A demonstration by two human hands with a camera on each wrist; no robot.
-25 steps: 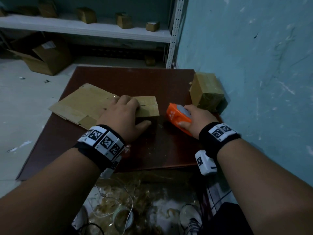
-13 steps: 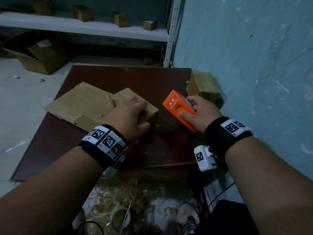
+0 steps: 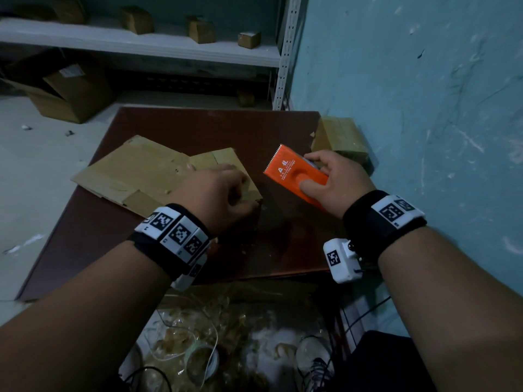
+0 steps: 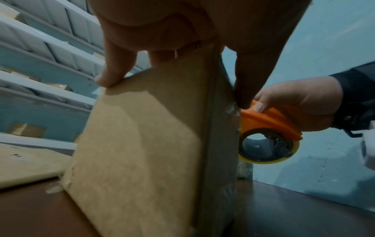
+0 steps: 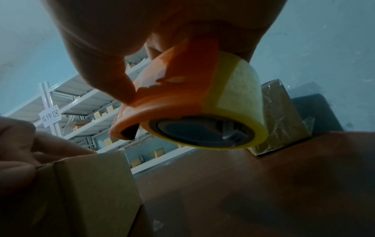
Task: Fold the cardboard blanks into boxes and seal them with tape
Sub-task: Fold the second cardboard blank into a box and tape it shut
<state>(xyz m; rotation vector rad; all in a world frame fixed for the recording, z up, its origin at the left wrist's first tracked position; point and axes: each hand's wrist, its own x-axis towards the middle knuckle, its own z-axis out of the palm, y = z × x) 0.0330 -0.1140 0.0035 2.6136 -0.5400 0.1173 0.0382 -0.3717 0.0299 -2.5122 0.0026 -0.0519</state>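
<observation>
A small folded cardboard box [image 3: 226, 162] [image 4: 142, 144] [image 5: 89, 189] stands on the brown table [image 3: 198, 125], tilted. My left hand [image 3: 215, 193] [image 4: 162, 48] grips it from above, fingers over its top edges and thumb down its right side. Just to its right, my right hand [image 3: 336, 179] [image 5: 142, 32] holds an orange tape dispenser [image 3: 294, 174] [image 4: 267, 120] [image 5: 178, 89] with a yellowish tape roll [image 5: 239, 89], lifted off the table, a little apart from the box. Flat cardboard blanks [image 3: 133, 171] lie left of the box.
A taped box [image 3: 339, 137] [image 5: 282, 115] sits at the table's far right corner against the blue wall [image 3: 424, 108]. White shelving [image 3: 141, 43] with small boxes stands behind. An open carton [image 3: 70, 91] rests on the floor. Tape scraps [image 3: 215, 335] lie below the near edge.
My left hand turned and tipped the box, its fingers now curled over the top. My right hand lifted the dispenser up and away from the box, its top face now toward the camera.
</observation>
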